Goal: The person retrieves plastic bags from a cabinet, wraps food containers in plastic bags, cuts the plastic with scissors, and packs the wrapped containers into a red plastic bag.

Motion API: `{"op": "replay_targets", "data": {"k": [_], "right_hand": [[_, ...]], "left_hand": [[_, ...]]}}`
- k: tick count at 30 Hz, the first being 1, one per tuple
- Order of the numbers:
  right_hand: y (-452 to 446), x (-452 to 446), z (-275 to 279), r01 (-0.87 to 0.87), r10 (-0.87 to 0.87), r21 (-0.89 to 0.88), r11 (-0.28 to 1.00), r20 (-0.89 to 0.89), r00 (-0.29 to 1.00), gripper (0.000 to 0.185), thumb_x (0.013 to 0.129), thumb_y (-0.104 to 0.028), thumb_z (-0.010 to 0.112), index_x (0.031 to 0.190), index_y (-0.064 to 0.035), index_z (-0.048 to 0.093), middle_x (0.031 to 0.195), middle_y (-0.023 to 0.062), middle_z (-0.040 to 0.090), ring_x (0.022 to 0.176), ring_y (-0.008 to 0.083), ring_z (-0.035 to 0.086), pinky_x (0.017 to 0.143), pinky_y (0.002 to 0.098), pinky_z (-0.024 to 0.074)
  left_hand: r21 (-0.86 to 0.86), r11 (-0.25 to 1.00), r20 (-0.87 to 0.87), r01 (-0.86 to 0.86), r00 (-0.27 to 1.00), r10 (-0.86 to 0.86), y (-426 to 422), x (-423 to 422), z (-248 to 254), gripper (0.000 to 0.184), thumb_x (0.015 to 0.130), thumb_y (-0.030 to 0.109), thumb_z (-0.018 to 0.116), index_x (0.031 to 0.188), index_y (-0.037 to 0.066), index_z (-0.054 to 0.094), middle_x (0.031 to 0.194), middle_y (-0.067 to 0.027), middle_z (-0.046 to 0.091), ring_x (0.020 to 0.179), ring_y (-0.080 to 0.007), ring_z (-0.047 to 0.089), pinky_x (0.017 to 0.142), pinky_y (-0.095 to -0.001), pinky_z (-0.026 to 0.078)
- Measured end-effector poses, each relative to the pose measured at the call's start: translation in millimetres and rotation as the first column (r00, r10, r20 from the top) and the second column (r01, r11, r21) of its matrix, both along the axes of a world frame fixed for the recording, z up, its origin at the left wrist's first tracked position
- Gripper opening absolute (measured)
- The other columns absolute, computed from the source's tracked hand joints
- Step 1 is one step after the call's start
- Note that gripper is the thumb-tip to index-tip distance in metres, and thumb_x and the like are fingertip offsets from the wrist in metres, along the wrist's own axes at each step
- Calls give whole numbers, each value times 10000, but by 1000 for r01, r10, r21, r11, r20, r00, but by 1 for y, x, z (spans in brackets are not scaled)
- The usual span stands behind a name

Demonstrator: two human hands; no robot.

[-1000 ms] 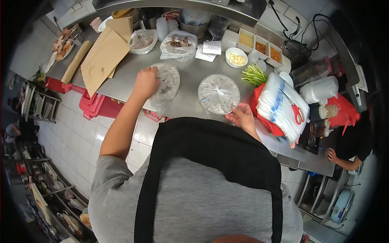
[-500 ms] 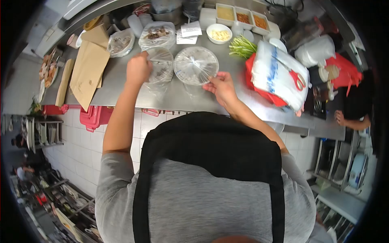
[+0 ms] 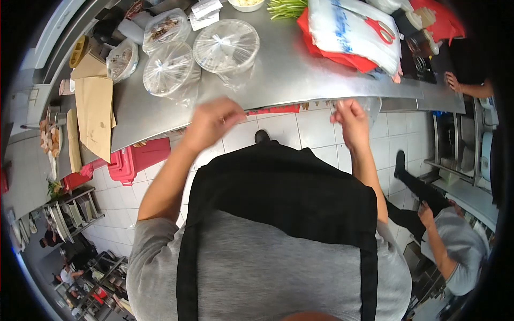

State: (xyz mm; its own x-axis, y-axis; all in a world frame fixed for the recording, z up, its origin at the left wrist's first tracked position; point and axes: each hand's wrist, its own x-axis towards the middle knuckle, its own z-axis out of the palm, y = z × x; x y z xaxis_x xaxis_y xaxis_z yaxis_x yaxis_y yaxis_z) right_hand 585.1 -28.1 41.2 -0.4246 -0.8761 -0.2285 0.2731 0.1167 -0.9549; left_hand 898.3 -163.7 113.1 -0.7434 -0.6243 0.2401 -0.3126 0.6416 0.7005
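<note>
My left hand [image 3: 216, 123] is in front of the steel counter's edge, its fingers curled together, slightly blurred and with nothing visible in them. Off to the right, my right hand [image 3: 350, 113] is raised near the same edge, fingertips closed and seemingly empty. Two round containers wrapped in clear plastic stand on the counter beyond my left hand: the nearer-left one [image 3: 168, 69] and the larger one [image 3: 226, 47]. Neither hand touches them. Loose plastic hangs from both wraps.
Steel counter [image 3: 289, 69] holds brown paper [image 3: 94, 115], two bagged bowls [image 3: 166, 29] [image 3: 122, 60], paper slips [image 3: 205, 15], green stalks [image 3: 286, 8] and white bags [image 3: 348, 35] with red scissors [image 3: 381, 30]. Another person [image 3: 455, 246] is at lower right; a co-worker's hand [image 3: 453, 81] rests near the counter's right end.
Both hands have let go of the wrapped containers and drawn back to the counter's edge, the right one moving rightward. The containers now sit side by side. The camera view has shifted.
</note>
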Motion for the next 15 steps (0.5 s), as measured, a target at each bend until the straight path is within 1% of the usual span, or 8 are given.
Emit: {"op": "replay_targets", "data": {"k": [2, 4, 6, 8, 9, 11, 14, 15], "right_hand": [[50, 0, -36, 7, -19, 158, 987, 77, 997, 160, 870, -179, 612, 875, -20, 592, 666, 16, 561, 581, 102, 523, 576, 234, 437], [102, 5, -77, -59, 71, 341, 938, -23, 997, 154, 858, -168, 621, 918, -26, 611, 673, 7, 563, 583, 105, 521, 581, 237, 437], [157, 18, -123, -118, 185, 422, 899, -123, 975, 167, 837, -138, 633, 964, -31, 620, 681, 16, 579, 617, 120, 544, 592, 248, 444], [200, 37, -129, -153, 359, 604, 783, -236, 903, 169, 815, -90, 636, 975, -41, 618, 716, 47, 605, 673, 136, 576, 622, 265, 457], [220, 44, -126, -180, 351, 619, 764, -165, 922, 185, 808, -80, 641, 991, -56, 626, 745, 68, 622, 707, 147, 594, 651, 269, 467], [249, 56, -122, -137, 308, 482, 865, -297, 904, 193, 806, -86, 646, 996, -56, 632, 796, 80, 630, 739, 159, 604, 663, 273, 472], [246, 63, -67, 32, 143, 350, 936, -463, 875, 219, 812, -96, 639, 1026, -45, 632, 996, 112, 615, 882, 218, 613, 723, 293, 488], [242, 62, -52, 83, 31, 188, 979, -533, 845, 247, 817, -95, 630, 1063, -69, 622, 1027, 108, 605, 938, 228, 596, 754, 311, 485]], "left_hand": [[55, 994, 128, 99, 986, -105, 35, 8, -68, 81, 790, 98, 654, 867, 90, 632, 752, -88, 631, 646, -256, 608, 581, -322, 473], [418, 907, 118, 46, 988, -104, 76, 13, -110, 145, 841, 167, 598, 960, 90, 628, 772, -99, 644, 652, -245, 625, 584, -322, 471], [702, 695, 386, -157, 903, -187, 104, 14, -136, 210, 826, 192, 605, 1020, 117, 636, 999, -104, 646, 952, -242, 615, 783, -366, 476], [181, 958, 403, 224, 871, -279, 129, 3, -151, 306, 789, 155, 625, 1095, 141, 625, 1184, -103, 556, 1169, -232, 469, 951, -466, 354], [-116, 906, 428, 407, 844, -324, 144, -4, -159, 363, 771, 136, 635, 1133, 153, 620, 1276, -103, 511, 1278, -228, 396, 1034, -516, 294], [-80, 863, 527, 499, 756, -388, 162, -42, -119, 445, 717, 134, 643, 1158, 177, 600, 1454, -68, 297, 1395, -212, 157, 1037, -656, 143], [-241, 690, 585, 683, 669, -458, 187, -84, -88, 470, 708, 117, 635, 1170, 193, 584, 1479, -37, 242, 1387, -191, 183, 1036, -638, 186], [-285, 656, 558, 699, 678, -479, 196, -93, -82, 411, 730, 137, 623, 1138, 182, 593, 1465, -37, 273, 1384, -185, 193, 1038, -627, 197]]}}
